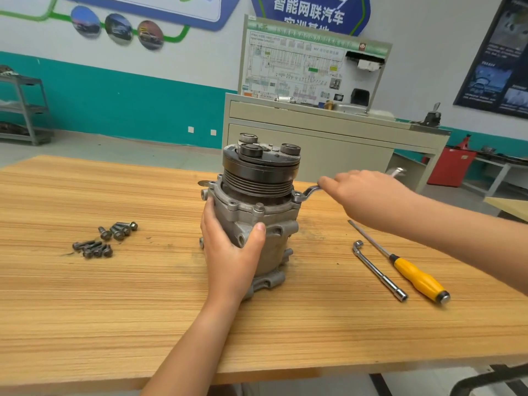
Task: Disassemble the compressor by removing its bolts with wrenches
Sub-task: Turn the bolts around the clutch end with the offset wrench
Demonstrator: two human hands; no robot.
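**Item 1:** grey cast-metal compressor (pixel 254 218) with a black ribbed pulley, standing upright near the middle of the pale striped wooden tabletop (pixel 114 310), pulley uppermost. The left hand (pixel 228 250) wraps the housing, thumb on the front and fingers round the far side, probably to stop the body turning under wrench load.

**Item 2:** bright steel offset ring wrench (pixel 310 192), with its ring seated on a flange bolt (pixel 297 196) at the compressor's right shoulder. The right hand (pixel 368 195) is closed over the handle. The fingers underneath are hidden, so a full wrap is likely rather than certain.

**Item 3:** dark flanged loose bolts (pixel 105 238) in two clusters, well apart to the left and apparently parked clear of the work.

**Item 4:** L-shaped steel socket wrench (pixel 377 270) and yellow-handled screwdriver (pixel 411 270), lying side by side on the right, untouched and near the working hand.

**Writing:** the blue wall sign (pixel 308 10) reads 智能网联汽车, with its second line cut off. The white wiring-diagram panel (pixel 308 67) has print too small to read.
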